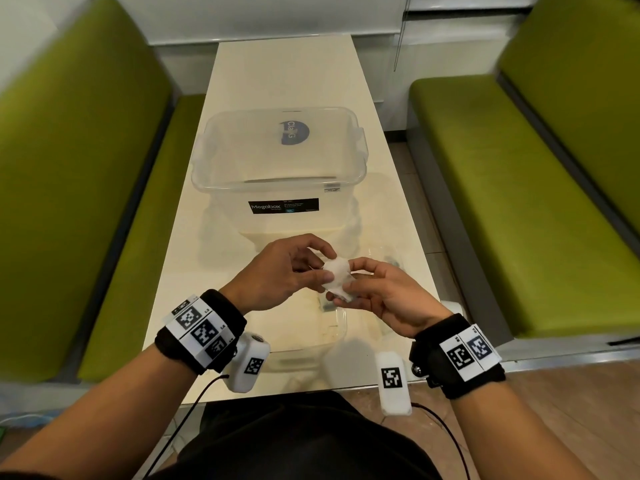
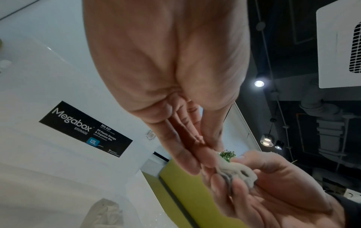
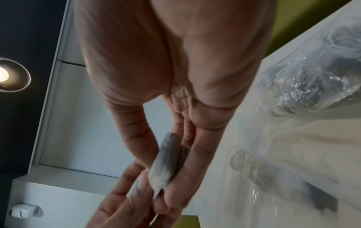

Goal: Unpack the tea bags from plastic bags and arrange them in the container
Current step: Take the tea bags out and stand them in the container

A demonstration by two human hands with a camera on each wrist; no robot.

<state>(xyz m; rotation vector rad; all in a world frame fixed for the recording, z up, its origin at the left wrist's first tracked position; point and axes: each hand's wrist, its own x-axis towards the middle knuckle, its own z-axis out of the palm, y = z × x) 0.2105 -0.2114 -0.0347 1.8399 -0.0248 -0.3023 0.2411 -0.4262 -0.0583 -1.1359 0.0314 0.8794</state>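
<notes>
A small stack of white tea bags [image 1: 337, 273] is held above the near end of the table, between both hands. My right hand [image 1: 348, 284] grips the stack between thumb and fingers; in the right wrist view the tea bags [image 3: 168, 162] lie edge-on against those fingers. My left hand [image 1: 327, 268] pinches the stack's left edge with thumb and forefinger, and its fingertips [image 2: 205, 162] meet the tea bags [image 2: 234, 171]. The clear Megabox container [image 1: 360, 171] stands open just beyond the hands. Its inside looks bare apart from a blue sticker.
A crumpled clear plastic bag [image 1: 325, 327] lies on the cream table [image 1: 284, 71] under the hands. Another plastic bag with dark tea bags [image 3: 312, 77] lies to the right. Green benches [image 1: 502, 174] flank the table on both sides.
</notes>
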